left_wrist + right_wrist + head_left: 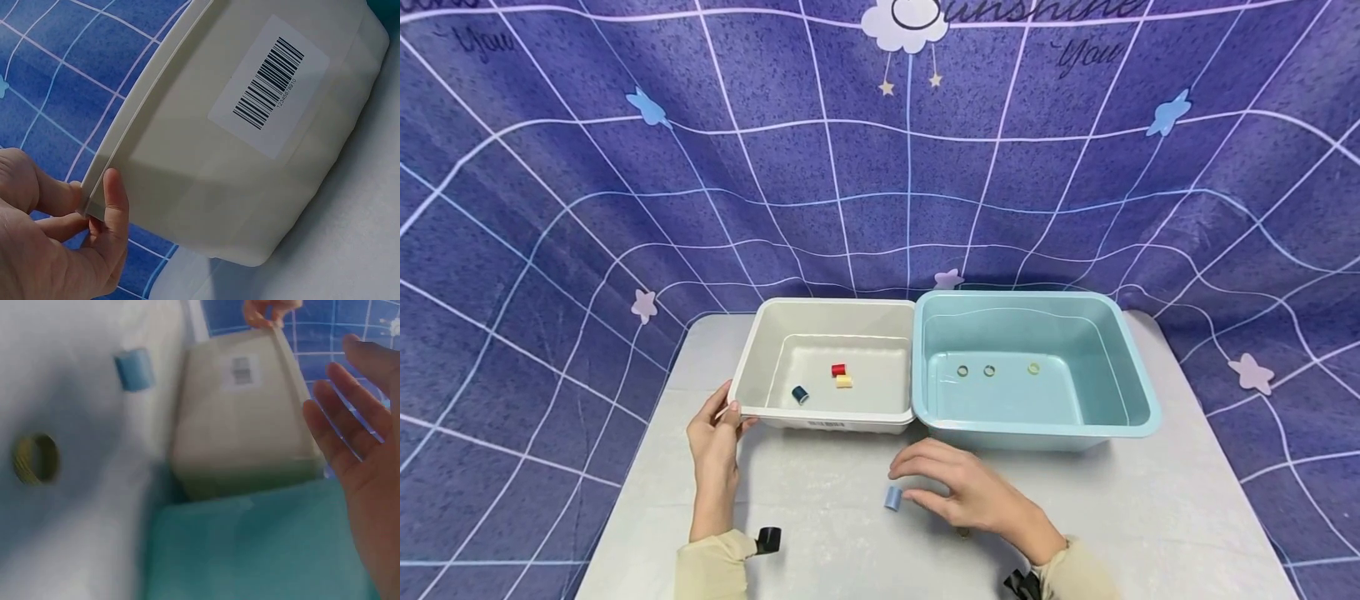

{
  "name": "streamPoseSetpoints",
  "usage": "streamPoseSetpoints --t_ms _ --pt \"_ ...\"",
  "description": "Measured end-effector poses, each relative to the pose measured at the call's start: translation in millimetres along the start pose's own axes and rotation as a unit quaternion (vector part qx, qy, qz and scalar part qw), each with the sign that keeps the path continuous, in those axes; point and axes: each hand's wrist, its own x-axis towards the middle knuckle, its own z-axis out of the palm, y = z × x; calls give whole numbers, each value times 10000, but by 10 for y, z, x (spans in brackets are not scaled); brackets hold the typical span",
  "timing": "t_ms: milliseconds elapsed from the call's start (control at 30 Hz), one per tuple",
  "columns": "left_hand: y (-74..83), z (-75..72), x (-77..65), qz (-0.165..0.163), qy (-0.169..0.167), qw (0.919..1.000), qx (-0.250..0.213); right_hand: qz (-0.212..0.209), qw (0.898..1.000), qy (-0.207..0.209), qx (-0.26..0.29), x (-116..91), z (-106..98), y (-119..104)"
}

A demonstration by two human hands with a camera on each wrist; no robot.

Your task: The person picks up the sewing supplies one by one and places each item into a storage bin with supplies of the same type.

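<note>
My left hand (713,440) pinches the front left corner of the white plastic bin (842,417), thumb and fingers on its rim in the left wrist view. Inside that bin lie a red thread spool (838,369), a pale yellow spool (844,382) and a dark teal spool (800,394). Above the table, my right hand (966,490) holds nothing, its fingers apart. Just beside its fingertips is a light blue spool (892,498) on the table. A gold-coloured ring (36,459) lies on the table too, mostly hidden under the hand in the head view.
A teal bin (1045,429) stands against the white one's right side, with three small rings (989,371) on its floor. The grey-white table (820,533) extends in front of both bins. A purple grid-patterned cloth (865,167) hangs behind and at the sides.
</note>
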Motion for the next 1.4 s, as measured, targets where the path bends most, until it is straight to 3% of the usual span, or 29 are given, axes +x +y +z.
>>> streamPoseSetpoints --t_ms 233,467,700,1000,1400 --pt "-3 1 0 -18 3 10000 -5 964 9932 -592 -274 -114 299 100" --pt "-11 -12 0 -24 7 10000 -23 1862 9677 -1560 -679 -188 526 166" --pt "-6 -5 -1 -45 -4 10000 -53 2159 9479 -2148 -930 -244 722 187" --pt "-17 -8 -4 -41 -3 10000 -75 2154 9525 -1936 -942 -274 805 181" --pt "-24 -14 -4 -1 19 10000 -21 1900 9681 -1475 -704 -332 802 176"
